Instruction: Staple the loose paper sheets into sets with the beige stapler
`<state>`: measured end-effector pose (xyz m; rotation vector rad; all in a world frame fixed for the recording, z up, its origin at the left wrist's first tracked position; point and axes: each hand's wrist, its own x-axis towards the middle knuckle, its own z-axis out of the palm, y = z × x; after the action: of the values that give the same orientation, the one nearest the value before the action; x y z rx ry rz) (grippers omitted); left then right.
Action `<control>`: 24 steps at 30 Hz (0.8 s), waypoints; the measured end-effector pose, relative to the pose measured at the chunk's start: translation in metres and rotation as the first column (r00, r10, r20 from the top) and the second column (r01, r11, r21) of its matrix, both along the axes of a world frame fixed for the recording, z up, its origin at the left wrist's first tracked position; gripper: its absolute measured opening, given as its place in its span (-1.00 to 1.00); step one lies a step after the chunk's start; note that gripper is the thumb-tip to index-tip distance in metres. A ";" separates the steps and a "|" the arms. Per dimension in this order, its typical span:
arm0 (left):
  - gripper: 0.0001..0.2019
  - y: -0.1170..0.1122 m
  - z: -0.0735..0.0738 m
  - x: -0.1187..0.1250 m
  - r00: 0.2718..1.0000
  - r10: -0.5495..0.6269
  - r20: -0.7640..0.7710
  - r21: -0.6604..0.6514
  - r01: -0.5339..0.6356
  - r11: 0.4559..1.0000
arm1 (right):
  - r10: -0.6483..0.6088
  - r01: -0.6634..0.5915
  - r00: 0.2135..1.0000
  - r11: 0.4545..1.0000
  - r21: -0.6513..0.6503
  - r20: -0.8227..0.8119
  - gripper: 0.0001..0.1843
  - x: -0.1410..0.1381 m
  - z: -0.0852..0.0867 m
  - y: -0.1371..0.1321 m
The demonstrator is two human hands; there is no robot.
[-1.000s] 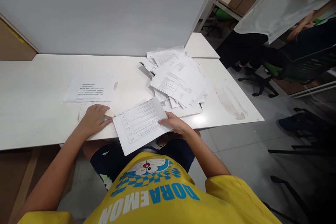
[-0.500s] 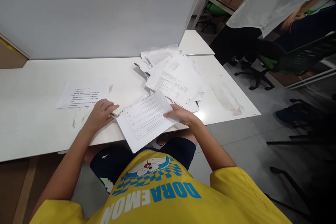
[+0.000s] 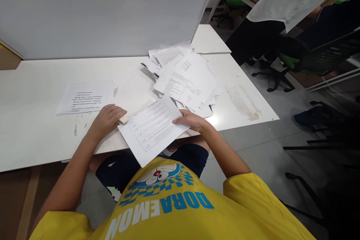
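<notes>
My right hand grips the right edge of some printed sheets of paper, thumb on top. The sheets slant over the table's front edge above my lap. My left hand is closed around a small cream-coloured stapler at the sheets' upper left corner. Most of the stapler is hidden under my fingers. Left of that hand, a neat stack of printed paper lies flat. A loose, fanned heap of papers lies just beyond my right hand.
The white table has worn patches on its right part. A grey partition rises along its back, with a cardboard box at the far left. Beyond the table's right end are a person in white and an office chair.
The view has shifted slightly. Both hands keep their hold, and the stapler stays by the corner of the sheets, which have barely moved.
</notes>
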<state>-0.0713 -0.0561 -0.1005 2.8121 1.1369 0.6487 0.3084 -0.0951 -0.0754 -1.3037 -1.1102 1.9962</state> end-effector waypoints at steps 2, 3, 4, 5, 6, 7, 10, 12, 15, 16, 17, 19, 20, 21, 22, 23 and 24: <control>-0.79 -0.002 -0.001 0.001 1.000 -0.003 0.019 0.012 0.002 1.000 | 0.005 -0.005 1.000 1.000 -0.004 -0.008 -0.61 0.000 0.000 0.000; -0.80 -0.002 -0.001 0.001 1.000 -0.003 0.026 0.020 0.003 1.000 | 0.010 -0.010 1.000 1.000 -0.005 -0.015 -0.61 0.000 0.000 0.000; -0.81 -0.003 -0.002 0.001 0.999 -0.003 0.034 0.026 0.002 1.000 | 0.016 -0.016 1.000 1.000 -0.006 -0.024 -0.61 0.000 0.000 0.000; -0.82 -0.004 -0.003 0.001 0.999 -0.003 0.044 0.033 0.001 0.999 | 0.020 -0.020 0.999 1.000 -0.003 -0.032 -0.61 -0.001 -0.001 -0.001; -0.82 -0.005 -0.004 0.000 0.998 -0.008 0.055 0.041 0.005 0.999 | 0.023 -0.023 0.999 1.000 0.000 -0.038 -0.61 -0.001 -0.001 -0.001; -0.83 -0.006 -0.005 0.000 0.998 -0.020 0.066 0.052 0.016 0.999 | 0.023 -0.023 0.999 1.000 0.002 -0.042 -0.60 -0.001 -0.001 -0.001; -0.83 -0.010 -0.008 -0.003 0.994 -0.064 0.086 0.082 0.057 0.995 | 0.014 -0.014 0.999 1.000 0.001 -0.038 -0.61 -0.002 -0.001 -0.002; -0.83 -0.011 -0.010 -0.005 0.995 -0.070 0.075 0.071 0.064 0.995 | 0.017 -0.017 0.999 1.000 -0.006 -0.035 -0.61 -0.003 -0.002 -0.002; -0.82 -0.010 -0.013 -0.007 0.996 -0.055 0.071 0.038 0.053 0.998 | 0.017 -0.018 0.999 1.000 -0.011 -0.036 -0.61 -0.005 -0.001 -0.003; -0.82 -0.009 -0.014 -0.007 0.995 -0.058 0.083 0.042 0.054 0.998 | 0.015 -0.015 0.999 1.000 -0.009 -0.037 -0.61 -0.005 -0.001 -0.004; -0.81 -0.007 -0.015 -0.008 0.993 -0.064 0.100 0.056 0.059 0.997 | 0.011 -0.012 0.999 1.000 -0.004 -0.037 -0.60 -0.005 0.000 -0.004; -0.77 -0.004 -0.016 -0.011 0.988 -0.086 0.127 0.107 0.073 0.992 | 0.007 -0.007 1.000 1.000 0.014 -0.028 -0.58 -0.001 0.003 -0.005; -0.74 -0.004 -0.017 -0.014 0.987 -0.093 0.133 0.135 0.075 0.988 | 0.007 -0.007 1.000 1.000 0.027 -0.015 -0.57 0.003 0.005 -0.006; -0.71 -0.005 -0.017 -0.017 0.987 -0.089 0.135 0.159 0.067 0.985 | 0.005 -0.006 1.000 0.999 0.044 0.003 -0.56 0.009 0.007 -0.007; -0.69 -0.008 -0.018 -0.022 0.989 -0.073 0.131 0.179 0.049 0.983 | -0.004 0.003 1.000 0.998 0.065 0.024 -0.56 0.015 0.009 -0.008; -0.68 -0.013 -0.019 -0.028 0.991 -0.053 0.119 0.196 0.029 0.980 | -0.028 0.024 0.999 0.996 0.090 0.044 -0.55 0.021 0.011 -0.008; -0.67 -0.020 -0.020 -0.034 0.994 -0.032 0.103 0.218 0.009 0.976 | -0.069 0.062 0.996 0.991 0.118 0.060 -0.55 0.027 0.014 -0.007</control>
<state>-0.1049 -0.0764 -0.1208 2.9183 1.0777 0.9638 0.3350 -0.1017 -0.0615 -1.3341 -1.1790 1.8266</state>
